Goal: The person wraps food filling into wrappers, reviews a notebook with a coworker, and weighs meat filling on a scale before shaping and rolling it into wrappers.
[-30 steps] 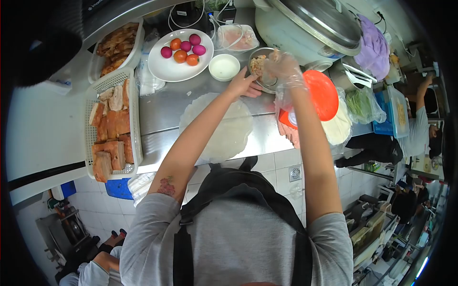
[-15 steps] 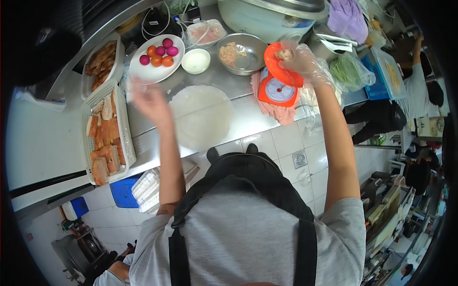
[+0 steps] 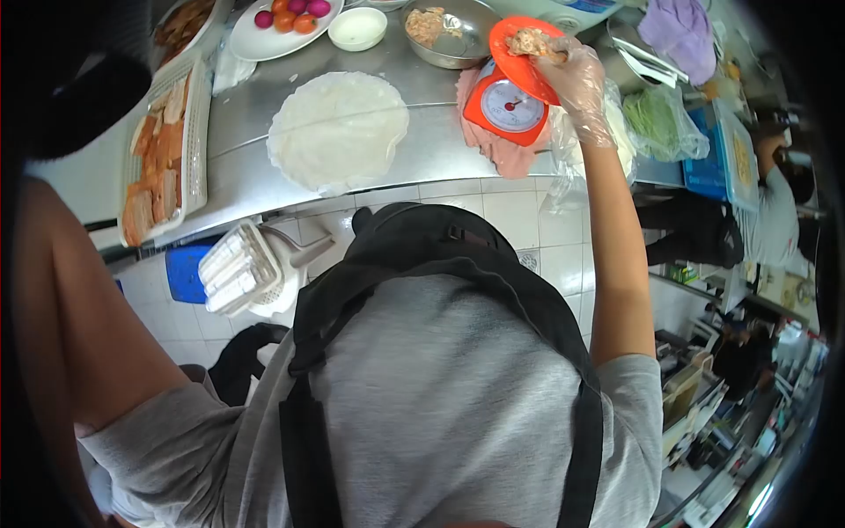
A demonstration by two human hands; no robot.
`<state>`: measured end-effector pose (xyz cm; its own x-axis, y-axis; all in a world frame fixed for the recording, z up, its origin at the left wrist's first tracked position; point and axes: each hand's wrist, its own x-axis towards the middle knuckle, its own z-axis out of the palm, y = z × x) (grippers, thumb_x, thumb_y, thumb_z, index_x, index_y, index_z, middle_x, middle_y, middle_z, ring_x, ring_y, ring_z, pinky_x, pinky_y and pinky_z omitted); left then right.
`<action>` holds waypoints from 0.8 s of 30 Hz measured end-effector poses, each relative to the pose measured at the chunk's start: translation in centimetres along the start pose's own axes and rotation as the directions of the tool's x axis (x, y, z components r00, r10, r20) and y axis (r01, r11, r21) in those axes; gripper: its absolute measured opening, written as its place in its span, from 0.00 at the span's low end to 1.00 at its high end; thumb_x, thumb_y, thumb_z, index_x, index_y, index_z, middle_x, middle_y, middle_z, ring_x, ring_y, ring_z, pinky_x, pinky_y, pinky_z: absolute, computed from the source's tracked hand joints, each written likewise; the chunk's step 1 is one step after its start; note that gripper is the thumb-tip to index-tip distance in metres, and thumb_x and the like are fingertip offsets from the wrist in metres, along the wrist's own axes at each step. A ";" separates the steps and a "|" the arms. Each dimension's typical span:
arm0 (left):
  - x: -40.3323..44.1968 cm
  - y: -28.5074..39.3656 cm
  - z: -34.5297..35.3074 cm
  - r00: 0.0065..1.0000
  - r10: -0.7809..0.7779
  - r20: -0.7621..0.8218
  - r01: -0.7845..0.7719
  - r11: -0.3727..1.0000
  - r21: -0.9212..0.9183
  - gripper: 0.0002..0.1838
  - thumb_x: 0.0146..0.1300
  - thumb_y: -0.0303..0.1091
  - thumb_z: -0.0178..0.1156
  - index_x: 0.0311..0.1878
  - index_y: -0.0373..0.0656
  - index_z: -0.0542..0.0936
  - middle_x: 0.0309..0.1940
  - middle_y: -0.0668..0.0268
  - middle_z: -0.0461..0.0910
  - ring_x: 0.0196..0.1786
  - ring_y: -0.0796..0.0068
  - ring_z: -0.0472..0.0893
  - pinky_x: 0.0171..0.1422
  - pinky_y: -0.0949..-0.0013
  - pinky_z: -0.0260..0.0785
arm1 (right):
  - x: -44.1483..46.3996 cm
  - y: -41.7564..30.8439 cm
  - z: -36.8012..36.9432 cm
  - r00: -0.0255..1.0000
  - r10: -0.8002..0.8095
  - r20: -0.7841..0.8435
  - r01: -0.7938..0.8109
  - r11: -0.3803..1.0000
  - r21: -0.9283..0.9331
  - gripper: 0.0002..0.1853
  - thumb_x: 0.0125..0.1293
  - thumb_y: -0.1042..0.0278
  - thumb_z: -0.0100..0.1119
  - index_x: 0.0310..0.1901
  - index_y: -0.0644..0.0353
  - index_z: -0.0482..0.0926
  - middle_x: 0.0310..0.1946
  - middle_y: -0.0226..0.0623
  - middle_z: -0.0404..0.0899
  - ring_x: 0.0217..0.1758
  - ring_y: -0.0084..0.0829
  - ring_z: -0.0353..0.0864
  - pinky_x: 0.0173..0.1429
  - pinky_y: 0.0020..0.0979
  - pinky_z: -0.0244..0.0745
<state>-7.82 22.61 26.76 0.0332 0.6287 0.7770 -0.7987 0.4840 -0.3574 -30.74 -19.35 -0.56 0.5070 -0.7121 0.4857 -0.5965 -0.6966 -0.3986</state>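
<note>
My right hand (image 3: 581, 88), in a clear plastic glove, is over the right side of the orange weighing pan (image 3: 506, 53). Its curled fingers are closed at the right end of a lump of minced meat (image 3: 531, 42) on that pan. The orange kitchen scale (image 3: 510, 106) stands under it on a pink cloth (image 3: 506, 158). My left forearm runs up the left edge into the dark border, with the hand out of sight. A round, thin sheet of dough (image 3: 339, 132) lies flat on the steel counter. More minced meat sits in a metal bowl (image 3: 471, 48).
A white plate (image 3: 246, 35) holds red and orange balls, beside a small white bowl (image 3: 357, 29). Baskets of browned meat slabs (image 3: 163, 150) line the left. Bagged greens (image 3: 660, 123) and a blue box (image 3: 704, 150) stand right; another person (image 3: 766, 216) is beyond.
My left hand has swung away from beside the plate, off to the left and out of view. The right hand remains at the scale pan. The view has shifted, so the counter sits higher.
</note>
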 end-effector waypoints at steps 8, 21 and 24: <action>1.6 3.5 1.7 0.998 0.006 -0.055 -0.010 0.998 -0.070 0.08 0.58 0.36 0.51 0.39 0.46 0.71 0.43 0.61 0.73 0.47 0.66 0.71 0.56 0.58 0.63 | 0.2 1.5 -1.3 0.988 0.110 0.113 -0.149 0.886 0.438 0.17 0.55 0.63 0.65 0.45 0.63 0.82 0.34 0.47 0.83 0.36 0.32 0.84 0.45 0.29 0.77; -10.0 2.8 2.1 0.704 -0.702 -0.110 0.656 0.701 -0.279 0.11 0.53 0.35 0.50 0.41 0.50 0.72 0.46 0.58 0.69 0.53 0.67 0.67 0.62 0.53 0.53 | -0.1 4.1 -0.9 0.931 0.255 0.260 -0.354 0.462 0.813 0.21 0.55 0.70 0.69 0.47 0.72 0.76 0.36 0.44 0.81 0.36 0.27 0.83 0.40 0.26 0.82; -13.1 2.7 2.3 0.471 -0.872 -0.134 0.852 0.489 -0.186 0.14 0.55 0.34 0.50 0.45 0.49 0.71 0.45 0.56 0.71 0.52 0.65 0.68 0.63 0.52 0.54 | 0.1 3.2 -2.1 0.927 0.303 0.221 -0.324 0.347 0.880 0.20 0.59 0.75 0.64 0.51 0.74 0.71 0.38 0.45 0.80 0.37 0.31 0.83 0.43 0.29 0.84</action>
<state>-11.75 14.32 16.81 0.7923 -0.0443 0.6085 -0.2508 0.8856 0.3909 -33.92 -21.47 -0.12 0.4268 -0.8906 0.1570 0.1767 -0.0881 -0.9803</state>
